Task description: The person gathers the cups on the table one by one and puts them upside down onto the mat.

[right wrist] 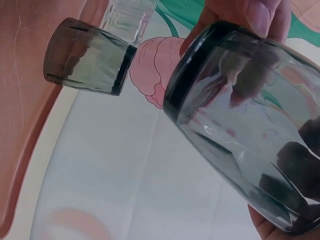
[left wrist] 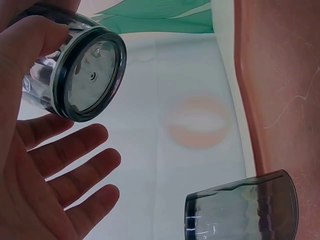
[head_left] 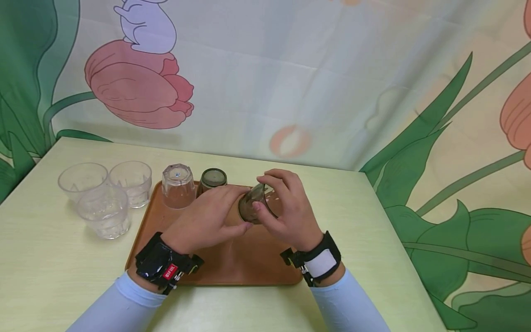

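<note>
A grey-tinted drinking glass [head_left: 247, 208] is held tilted above the brown tray [head_left: 232, 265], its thick base toward the left. My right hand [head_left: 295, 210] grips it around the rim end. At the base end, my left hand [head_left: 203, 221] has the glass between thumb and index finger; in the left wrist view its other fingers [left wrist: 85, 175] are spread. A second tinted glass [head_left: 213, 178] stands upside down on the tray behind the left hand. Beside it is an upturned clear glass [head_left: 178, 186].
Three clear glasses stand upright on the table left of the tray, one of them nearest the front [head_left: 105, 214]. The pale table [head_left: 352, 258] ends at a printed cloth backdrop [head_left: 232, 92].
</note>
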The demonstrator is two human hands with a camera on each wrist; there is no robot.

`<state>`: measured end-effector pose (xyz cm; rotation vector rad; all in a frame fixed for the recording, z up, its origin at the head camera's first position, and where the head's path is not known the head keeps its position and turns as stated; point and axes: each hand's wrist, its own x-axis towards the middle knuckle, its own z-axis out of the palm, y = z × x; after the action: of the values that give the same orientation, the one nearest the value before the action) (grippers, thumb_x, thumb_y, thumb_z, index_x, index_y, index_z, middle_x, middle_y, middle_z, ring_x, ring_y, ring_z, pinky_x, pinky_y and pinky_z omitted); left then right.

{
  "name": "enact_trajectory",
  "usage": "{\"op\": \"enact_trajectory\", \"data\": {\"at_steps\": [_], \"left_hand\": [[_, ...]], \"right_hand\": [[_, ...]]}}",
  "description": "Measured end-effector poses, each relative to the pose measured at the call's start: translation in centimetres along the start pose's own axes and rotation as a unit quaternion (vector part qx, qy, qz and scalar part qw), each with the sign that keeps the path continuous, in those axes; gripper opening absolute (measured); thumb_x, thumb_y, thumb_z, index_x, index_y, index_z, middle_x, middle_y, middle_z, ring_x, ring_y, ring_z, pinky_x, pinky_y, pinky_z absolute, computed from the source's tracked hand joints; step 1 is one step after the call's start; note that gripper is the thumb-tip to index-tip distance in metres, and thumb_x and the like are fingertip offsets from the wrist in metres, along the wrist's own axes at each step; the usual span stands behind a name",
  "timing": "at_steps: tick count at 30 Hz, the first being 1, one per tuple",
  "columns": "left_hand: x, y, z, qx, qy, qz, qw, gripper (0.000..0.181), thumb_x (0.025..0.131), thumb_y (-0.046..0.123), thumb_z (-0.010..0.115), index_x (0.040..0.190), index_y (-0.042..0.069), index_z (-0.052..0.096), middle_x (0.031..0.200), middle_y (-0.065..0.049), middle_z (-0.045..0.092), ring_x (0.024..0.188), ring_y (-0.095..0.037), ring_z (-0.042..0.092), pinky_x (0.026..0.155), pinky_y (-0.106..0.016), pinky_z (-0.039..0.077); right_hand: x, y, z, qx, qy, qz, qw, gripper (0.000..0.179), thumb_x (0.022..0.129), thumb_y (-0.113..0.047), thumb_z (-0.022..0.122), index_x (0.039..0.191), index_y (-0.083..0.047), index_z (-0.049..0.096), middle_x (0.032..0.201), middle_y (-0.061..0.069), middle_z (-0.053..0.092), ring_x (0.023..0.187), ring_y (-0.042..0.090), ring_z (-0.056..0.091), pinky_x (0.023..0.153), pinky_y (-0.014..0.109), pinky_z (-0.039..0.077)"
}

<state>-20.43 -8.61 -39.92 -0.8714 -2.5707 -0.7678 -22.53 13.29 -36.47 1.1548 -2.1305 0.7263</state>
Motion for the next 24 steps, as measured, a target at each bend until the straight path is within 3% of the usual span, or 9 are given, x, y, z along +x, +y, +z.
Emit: {"op": "enact_trajectory", "data": {"at_steps": [8, 24], "left_hand": [[-0.11, 0.18, -0.01, -0.025, -0.002, -0.014, 0.9996, 0.07, 0.085, 0.048, 0.073, 0.141, 0.014, 0.048, 0.13, 0.001, 0.059, 0.12, -0.012, 0.057, 0.102, -0.036, 0.051], [-0.03, 0.43, 0.21, -0.03, 0.009, -0.013, 0.9994, 0.074, 0.083, 0.046, 0.075, 0.142, 0.012, 0.046, 0.124, 0.002, 0.061, 0.111, -0.009, 0.059, 0.095, -0.033, 0.054]], "right_hand": [[0.08, -0.16, -0.14, 0.017, -0.004, 0.004, 0.9998, 0.048, 0.1, -0.045, 0.049, 0.127, -0.007, 0.059, 0.126, 0.015, 0.056, 0.12, 0.031, 0.05, 0.099, 0.047, 0.045], [-0.08, -0.4, -0.01, 0.031, -0.007, 0.008, 0.9995, 0.051, 0.101, -0.048, 0.046, 0.128, -0.006, 0.057, 0.127, 0.016, 0.053, 0.122, 0.031, 0.049, 0.102, 0.047, 0.043]]}}
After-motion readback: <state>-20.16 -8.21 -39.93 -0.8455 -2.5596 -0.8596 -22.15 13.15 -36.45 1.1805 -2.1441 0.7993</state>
